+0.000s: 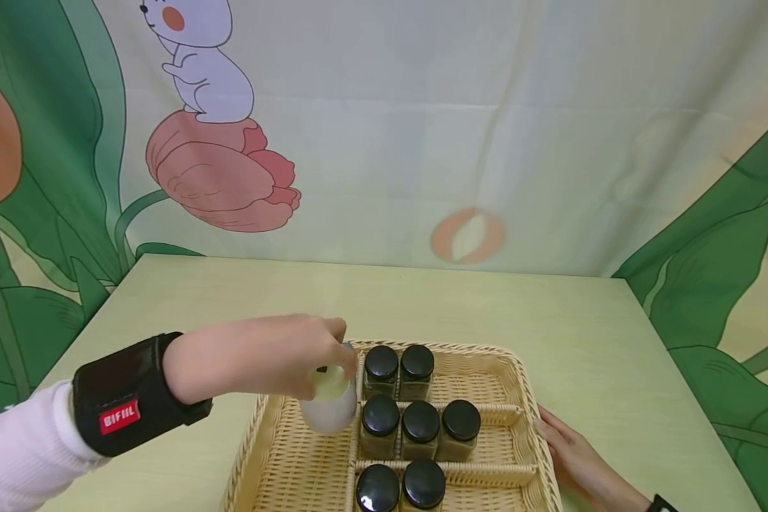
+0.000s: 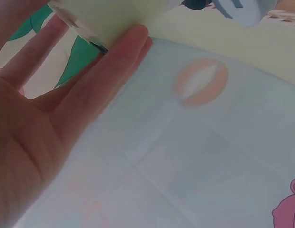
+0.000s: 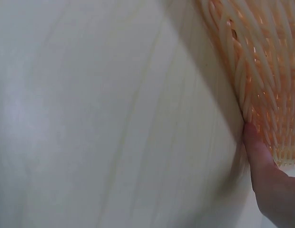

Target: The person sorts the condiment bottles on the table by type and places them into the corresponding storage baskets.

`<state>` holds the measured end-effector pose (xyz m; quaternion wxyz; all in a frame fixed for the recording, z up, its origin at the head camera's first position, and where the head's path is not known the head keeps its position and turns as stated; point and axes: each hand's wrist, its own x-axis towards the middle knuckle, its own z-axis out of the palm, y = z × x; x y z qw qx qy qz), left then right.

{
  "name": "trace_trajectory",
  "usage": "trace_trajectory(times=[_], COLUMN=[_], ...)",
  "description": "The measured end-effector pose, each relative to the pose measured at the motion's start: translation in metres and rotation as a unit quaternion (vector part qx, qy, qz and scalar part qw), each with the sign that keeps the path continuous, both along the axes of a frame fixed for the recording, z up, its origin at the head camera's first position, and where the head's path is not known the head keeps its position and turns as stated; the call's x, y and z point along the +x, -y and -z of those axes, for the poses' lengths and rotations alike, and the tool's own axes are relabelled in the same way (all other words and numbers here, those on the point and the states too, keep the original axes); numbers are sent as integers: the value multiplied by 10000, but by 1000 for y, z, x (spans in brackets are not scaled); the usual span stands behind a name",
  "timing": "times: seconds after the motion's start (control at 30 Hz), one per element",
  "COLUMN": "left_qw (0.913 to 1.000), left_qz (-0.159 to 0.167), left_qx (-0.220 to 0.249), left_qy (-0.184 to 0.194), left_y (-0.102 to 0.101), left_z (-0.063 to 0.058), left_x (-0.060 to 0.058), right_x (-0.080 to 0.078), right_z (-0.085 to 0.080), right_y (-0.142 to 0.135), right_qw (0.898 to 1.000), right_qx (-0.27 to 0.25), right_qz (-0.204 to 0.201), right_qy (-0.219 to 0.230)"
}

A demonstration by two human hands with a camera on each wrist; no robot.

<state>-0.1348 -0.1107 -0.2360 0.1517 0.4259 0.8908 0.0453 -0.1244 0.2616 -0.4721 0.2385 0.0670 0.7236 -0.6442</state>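
Note:
My left hand (image 1: 265,355) grips a whitish rounded bottle (image 1: 328,416) with a pale yellow label, over the left compartment of a wicker basket (image 1: 353,469). In the left wrist view the fingers (image 2: 116,64) lie along the label at the top edge, and the rest of the bottle is largely cut off. My right hand (image 1: 576,455) holds the basket's right side. The right wrist view shows the thumb (image 3: 258,149) against the outer wicker wall, low by the tabletop; most other fingers are out of view. Several square jars (image 1: 420,427) with black lids stand beside the bottle.
Woven dividers (image 1: 480,473) split the basket into a long left compartment and three stacked right ones, with jars in each of those three. A pale wooden table (image 1: 486,299) carries it. Behind hangs a printed cloth (image 1: 384,142) with a tulip and a white animal.

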Motion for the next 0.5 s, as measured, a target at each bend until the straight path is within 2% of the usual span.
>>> trace_trajectory(times=[0.2, 0.5], left_qw=[9987, 9984], left_qz=[-409, -458], left_qx=[6, 91], left_qy=[305, 310], left_y=[3, 5], left_z=[7, 22], left_x=[3, 2], right_x=[0, -1], right_z=[0, 1], right_y=[1, 0], right_qw=[10000, 10000], right_qx=[34, -16], right_qz=[36, 11], right_qy=[-26, -6])
